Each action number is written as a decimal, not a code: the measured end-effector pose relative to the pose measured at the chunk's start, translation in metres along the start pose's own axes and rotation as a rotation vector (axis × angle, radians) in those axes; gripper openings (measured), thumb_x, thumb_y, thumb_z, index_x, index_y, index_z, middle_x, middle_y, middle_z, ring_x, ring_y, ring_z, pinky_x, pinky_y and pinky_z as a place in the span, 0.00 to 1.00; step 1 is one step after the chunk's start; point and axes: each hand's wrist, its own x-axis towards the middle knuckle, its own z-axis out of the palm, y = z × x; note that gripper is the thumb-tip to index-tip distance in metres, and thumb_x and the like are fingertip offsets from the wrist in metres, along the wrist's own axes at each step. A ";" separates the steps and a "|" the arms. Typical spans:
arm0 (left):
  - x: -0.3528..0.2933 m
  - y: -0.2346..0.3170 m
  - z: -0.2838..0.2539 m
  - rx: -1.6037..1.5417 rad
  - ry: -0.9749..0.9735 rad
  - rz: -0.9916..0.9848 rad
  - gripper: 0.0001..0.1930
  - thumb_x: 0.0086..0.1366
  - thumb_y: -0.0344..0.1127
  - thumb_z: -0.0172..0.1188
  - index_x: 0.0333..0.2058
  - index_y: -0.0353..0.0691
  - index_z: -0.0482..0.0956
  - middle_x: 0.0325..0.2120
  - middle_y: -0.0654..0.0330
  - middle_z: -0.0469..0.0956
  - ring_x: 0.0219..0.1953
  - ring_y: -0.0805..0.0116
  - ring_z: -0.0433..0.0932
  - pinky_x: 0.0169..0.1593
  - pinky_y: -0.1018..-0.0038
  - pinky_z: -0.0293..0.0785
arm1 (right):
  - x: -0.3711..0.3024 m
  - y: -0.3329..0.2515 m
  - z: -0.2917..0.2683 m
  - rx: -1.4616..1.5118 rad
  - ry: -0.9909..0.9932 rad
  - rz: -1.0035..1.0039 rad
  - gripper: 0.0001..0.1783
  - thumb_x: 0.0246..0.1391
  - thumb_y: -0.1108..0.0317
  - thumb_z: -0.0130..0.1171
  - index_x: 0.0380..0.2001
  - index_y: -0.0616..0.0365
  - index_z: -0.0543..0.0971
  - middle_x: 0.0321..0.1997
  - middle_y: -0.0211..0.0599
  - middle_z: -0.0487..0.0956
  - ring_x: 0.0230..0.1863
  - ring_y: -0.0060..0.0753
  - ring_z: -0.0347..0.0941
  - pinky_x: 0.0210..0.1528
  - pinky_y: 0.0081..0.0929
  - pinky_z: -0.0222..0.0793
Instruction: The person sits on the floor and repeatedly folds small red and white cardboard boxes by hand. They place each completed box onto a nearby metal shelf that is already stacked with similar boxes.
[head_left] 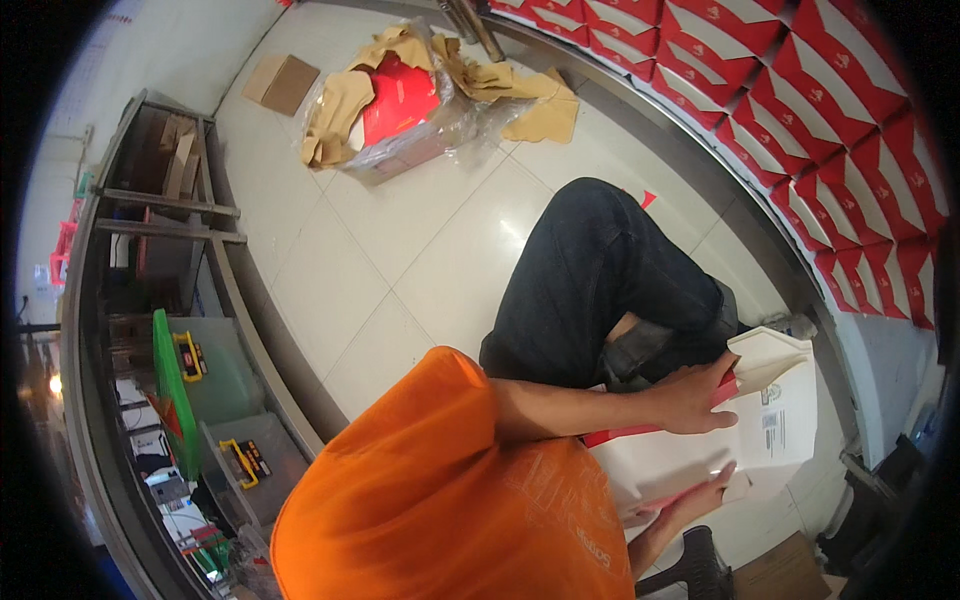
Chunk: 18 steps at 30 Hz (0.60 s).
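Observation:
A partly folded carton [765, 430], white inside with red outer edges, lies open by my lap on the right. My left hand [695, 397] closes on its far red-edged wall, beside a raised white end flap. Along the near wall, my right hand [697, 498] is closed on the edge near a small folded tab, its thumb on the inner side. Printing shows on the carton's white inner panel. My forearm and orange sleeve cross in front of part of the carton, and its underside is hidden.
Stacked red-and-white boxes [790, 120] fill a rack at the upper right. On the tiled floor stand a plastic-wrapped carton of red sheets [400, 98] with torn brown paper, and a small brown box [281, 84]. Metal shelving with clear bins [250, 465] runs along the left.

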 end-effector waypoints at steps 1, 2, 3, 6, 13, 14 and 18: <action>-0.004 0.002 -0.005 0.057 0.025 -0.042 0.51 0.55 0.45 0.65 0.67 0.32 0.39 0.55 0.33 0.66 0.59 0.40 0.67 0.64 0.57 0.60 | 0.012 0.010 0.013 -0.167 0.049 -0.146 0.45 0.62 0.45 0.52 0.68 0.69 0.50 0.63 0.56 0.68 0.60 0.49 0.68 0.60 0.37 0.63; -0.007 0.003 -0.004 0.080 0.138 -0.068 0.47 0.55 0.44 0.65 0.64 0.31 0.46 0.52 0.35 0.68 0.56 0.39 0.69 0.61 0.56 0.62 | 0.014 0.010 0.023 -0.321 0.073 -0.323 0.46 0.62 0.46 0.53 0.68 0.69 0.48 0.64 0.58 0.65 0.61 0.51 0.67 0.62 0.38 0.62; -0.009 0.004 -0.003 0.105 0.245 -0.093 0.42 0.56 0.44 0.65 0.61 0.31 0.52 0.49 0.36 0.71 0.53 0.38 0.71 0.59 0.55 0.64 | 0.017 0.011 0.036 -0.483 0.121 -0.501 0.47 0.62 0.46 0.53 0.68 0.69 0.46 0.66 0.61 0.62 0.63 0.52 0.65 0.63 0.39 0.62; -0.022 0.019 -0.032 0.137 0.311 -0.175 0.42 0.56 0.42 0.65 0.62 0.34 0.50 0.48 0.34 0.72 0.50 0.38 0.75 0.52 0.56 0.72 | -0.004 -0.029 0.068 -0.639 -0.130 -0.652 0.46 0.62 0.55 0.54 0.70 0.68 0.42 0.73 0.61 0.47 0.75 0.55 0.42 0.73 0.39 0.42; -0.045 0.000 -0.109 -0.170 0.441 -0.209 0.30 0.65 0.35 0.57 0.63 0.40 0.56 0.50 0.48 0.73 0.52 0.63 0.73 0.55 0.69 0.69 | 0.002 -0.039 0.087 0.022 -0.583 -0.139 0.37 0.65 0.58 0.43 0.69 0.65 0.46 0.71 0.57 0.53 0.72 0.49 0.49 0.71 0.35 0.43; -0.045 0.011 -0.104 -0.168 0.464 -0.231 0.31 0.65 0.35 0.57 0.64 0.41 0.55 0.51 0.49 0.73 0.52 0.63 0.73 0.56 0.69 0.68 | 0.005 -0.034 0.084 0.086 -0.587 -0.133 0.36 0.66 0.57 0.42 0.69 0.64 0.47 0.71 0.57 0.53 0.72 0.49 0.50 0.71 0.35 0.43; -0.043 0.007 -0.080 -0.197 0.531 -0.102 0.37 0.65 0.33 0.52 0.69 0.49 0.44 0.60 0.47 0.64 0.59 0.60 0.67 0.59 0.68 0.65 | -0.016 -0.063 0.060 0.163 -0.514 -0.204 0.35 0.67 0.60 0.42 0.70 0.60 0.46 0.69 0.51 0.58 0.70 0.41 0.54 0.70 0.32 0.46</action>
